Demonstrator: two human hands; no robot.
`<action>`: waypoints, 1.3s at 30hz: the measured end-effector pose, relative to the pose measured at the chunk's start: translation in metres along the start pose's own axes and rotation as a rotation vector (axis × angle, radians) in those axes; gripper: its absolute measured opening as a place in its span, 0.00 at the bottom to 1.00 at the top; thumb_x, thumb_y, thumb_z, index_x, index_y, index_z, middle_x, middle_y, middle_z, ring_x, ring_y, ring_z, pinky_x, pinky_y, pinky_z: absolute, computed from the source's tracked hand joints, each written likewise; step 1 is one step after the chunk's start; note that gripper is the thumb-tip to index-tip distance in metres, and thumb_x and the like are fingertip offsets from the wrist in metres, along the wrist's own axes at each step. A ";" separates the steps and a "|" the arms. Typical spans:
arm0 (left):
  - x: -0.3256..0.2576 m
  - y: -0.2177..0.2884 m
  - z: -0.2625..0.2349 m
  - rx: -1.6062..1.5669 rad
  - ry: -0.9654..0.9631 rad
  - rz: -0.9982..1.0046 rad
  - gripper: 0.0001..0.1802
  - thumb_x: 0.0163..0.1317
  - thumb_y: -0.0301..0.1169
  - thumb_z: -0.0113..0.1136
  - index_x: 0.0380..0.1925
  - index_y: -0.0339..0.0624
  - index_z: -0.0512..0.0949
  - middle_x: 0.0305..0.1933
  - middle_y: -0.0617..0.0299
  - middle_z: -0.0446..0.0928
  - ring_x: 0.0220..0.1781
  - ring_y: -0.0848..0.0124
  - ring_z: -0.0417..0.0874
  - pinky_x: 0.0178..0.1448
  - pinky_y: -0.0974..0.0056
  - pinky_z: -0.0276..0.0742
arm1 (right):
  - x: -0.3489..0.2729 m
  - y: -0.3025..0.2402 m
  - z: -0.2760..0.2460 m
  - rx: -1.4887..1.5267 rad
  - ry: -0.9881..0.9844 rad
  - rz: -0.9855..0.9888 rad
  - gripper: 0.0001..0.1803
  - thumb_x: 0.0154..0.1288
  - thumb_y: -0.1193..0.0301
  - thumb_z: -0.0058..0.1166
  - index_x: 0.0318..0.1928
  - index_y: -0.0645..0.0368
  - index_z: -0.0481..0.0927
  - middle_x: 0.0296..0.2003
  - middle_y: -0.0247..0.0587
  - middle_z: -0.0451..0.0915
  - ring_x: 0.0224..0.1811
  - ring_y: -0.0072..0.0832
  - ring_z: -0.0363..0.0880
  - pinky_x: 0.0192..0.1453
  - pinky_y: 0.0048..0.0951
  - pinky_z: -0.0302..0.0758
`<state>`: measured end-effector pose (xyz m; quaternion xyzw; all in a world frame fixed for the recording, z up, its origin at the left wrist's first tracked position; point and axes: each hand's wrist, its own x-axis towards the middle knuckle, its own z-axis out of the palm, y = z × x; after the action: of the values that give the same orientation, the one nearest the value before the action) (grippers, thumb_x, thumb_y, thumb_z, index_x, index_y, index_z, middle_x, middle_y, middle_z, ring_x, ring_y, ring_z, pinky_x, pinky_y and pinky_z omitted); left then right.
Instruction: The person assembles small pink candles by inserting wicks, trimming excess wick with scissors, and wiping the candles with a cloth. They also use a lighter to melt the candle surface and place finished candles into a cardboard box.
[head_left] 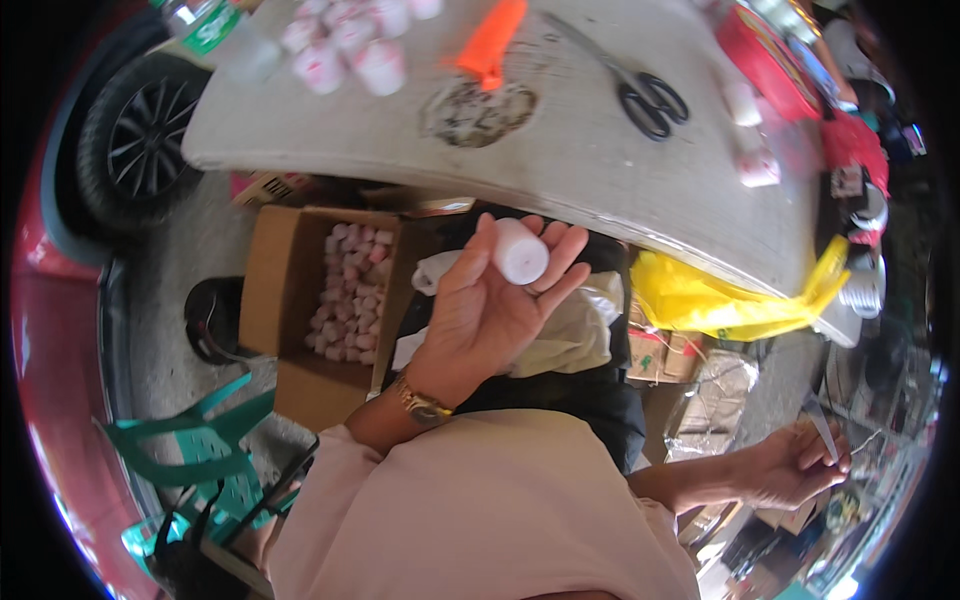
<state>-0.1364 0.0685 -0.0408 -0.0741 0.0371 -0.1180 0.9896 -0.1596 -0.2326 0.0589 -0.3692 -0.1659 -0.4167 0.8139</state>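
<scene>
My left hand [490, 305], palm up above my lap, holds a small whitish-pink plastic cup [521, 252] between thumb and fingers. Its flat round end faces me. Out to the right, my right hand [797, 468] is closed on a thin, pale, pointed strip [822, 428]; its exact kind is hard to make out. A cardboard box [262, 285] stands left of my left hand, holding many similar small cups [350, 300]. More pink-and-white cups [345, 45] are grouped on the table [330, 130] at the far left.
On the table lie black-handled scissors [640, 95] and an orange plastic piece [490, 45]. A yellow plastic bag [720, 300] hangs at the table's right edge. A green plastic chair [200, 450] stands at lower left, near a red car [65, 330]. Whitish cloth [570, 335] covers my lap.
</scene>
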 end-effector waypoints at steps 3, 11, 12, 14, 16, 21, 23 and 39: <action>-0.003 0.003 0.004 -0.029 -0.002 0.069 0.24 0.74 0.46 0.44 0.48 0.34 0.76 0.56 0.50 0.77 0.70 0.57 0.69 0.75 0.46 0.59 | -0.039 0.019 0.020 -0.209 -0.105 0.039 0.07 0.73 0.71 0.46 0.37 0.59 0.73 0.25 0.31 0.62 0.22 0.18 0.52 0.25 0.21 0.53; -0.009 0.011 0.007 0.049 0.107 0.179 0.23 0.74 0.47 0.45 0.45 0.36 0.77 0.55 0.50 0.78 0.69 0.57 0.71 0.73 0.48 0.62 | -0.054 0.050 0.030 -0.466 -0.227 0.000 0.08 0.75 0.67 0.42 0.39 0.55 0.72 0.25 0.31 0.62 0.21 0.18 0.53 0.24 0.21 0.52; -0.008 0.012 0.005 0.049 0.112 0.185 0.23 0.74 0.47 0.45 0.45 0.36 0.77 0.54 0.50 0.78 0.68 0.57 0.71 0.73 0.48 0.62 | -0.054 0.050 0.030 -0.468 -0.239 0.006 0.08 0.75 0.67 0.42 0.39 0.55 0.72 0.25 0.32 0.63 0.22 0.19 0.53 0.25 0.21 0.52; -0.008 0.015 0.001 0.021 0.069 0.184 0.23 0.74 0.46 0.45 0.48 0.35 0.75 0.56 0.50 0.77 0.69 0.58 0.70 0.75 0.47 0.59 | -0.055 0.051 0.031 -0.501 -0.246 -0.001 0.07 0.75 0.67 0.42 0.39 0.55 0.72 0.26 0.32 0.63 0.23 0.20 0.54 0.25 0.22 0.54; -0.007 0.018 -0.002 -0.012 0.026 0.185 0.24 0.75 0.44 0.43 0.53 0.32 0.70 0.60 0.50 0.74 0.70 0.61 0.69 0.78 0.46 0.53 | -0.055 0.053 0.033 -0.512 -0.238 -0.005 0.08 0.75 0.67 0.42 0.39 0.55 0.72 0.25 0.32 0.63 0.23 0.21 0.55 0.26 0.22 0.55; -0.007 0.011 -0.003 0.166 0.108 0.264 0.16 0.71 0.40 0.53 0.51 0.42 0.73 0.55 0.54 0.77 0.68 0.56 0.71 0.73 0.51 0.62 | -0.065 0.057 0.047 -0.548 -0.319 -0.017 0.10 0.76 0.65 0.42 0.38 0.56 0.70 0.21 0.33 0.62 0.21 0.21 0.56 0.23 0.22 0.55; -0.008 0.003 -0.001 0.204 0.084 0.250 0.17 0.71 0.39 0.55 0.53 0.42 0.71 0.56 0.55 0.77 0.68 0.55 0.70 0.73 0.52 0.63 | -0.080 0.062 0.053 -0.579 -0.427 0.014 0.09 0.74 0.69 0.44 0.39 0.61 0.72 0.26 0.40 0.69 0.25 0.23 0.63 0.26 0.22 0.60; -0.009 0.029 -0.030 0.187 0.276 0.318 0.18 0.71 0.42 0.54 0.50 0.40 0.74 0.51 0.53 0.79 0.64 0.56 0.75 0.72 0.48 0.62 | 0.022 0.095 0.008 -1.302 -0.420 -0.975 0.07 0.67 0.77 0.50 0.41 0.62 0.82 0.35 0.43 0.83 0.39 0.34 0.84 0.39 0.31 0.82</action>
<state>-0.1407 0.0946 -0.0743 0.0415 0.1724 0.0276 0.9838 -0.0698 -0.2026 0.0330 -0.7221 -0.1814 -0.6569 0.1189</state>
